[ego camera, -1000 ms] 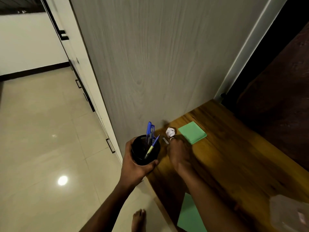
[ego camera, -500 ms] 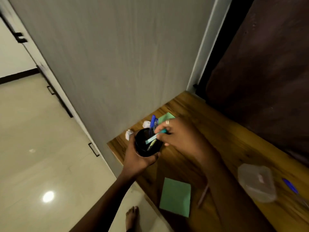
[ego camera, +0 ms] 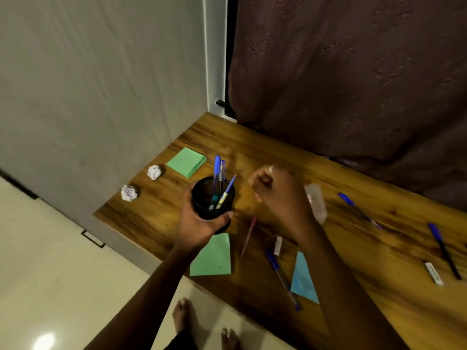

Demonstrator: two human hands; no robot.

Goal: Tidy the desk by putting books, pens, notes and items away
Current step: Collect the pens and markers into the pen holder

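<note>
The black mesh pen cup (ego camera: pixel 213 198) sits in the left hand (ego camera: pixel 199 226), fingers wrapped round its wall, above the near left part of the worktop (ego camera: pixel 353 248). Blue pens (ego camera: pixel 217 170) stand in it. Just to its right the right hand (ego camera: pixel 280 195) hovers, fingers curled in with nothing visible in them, though it is blurred. Two paper balls (ego camera: pixel 154 172) and a green note pad (ego camera: pixel 186 161) lie far left. A green sheet (ego camera: pixel 213 256) lies at the near edge, and loose pens (ego camera: pixel 281 276) are scattered right.

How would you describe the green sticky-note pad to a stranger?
On the wooden desk, go to the far corner by the grey wall. The pad lies there beside a crumpled paper ball; unlike the flat green sheet at the near edge, it is a thick stack.
</note>
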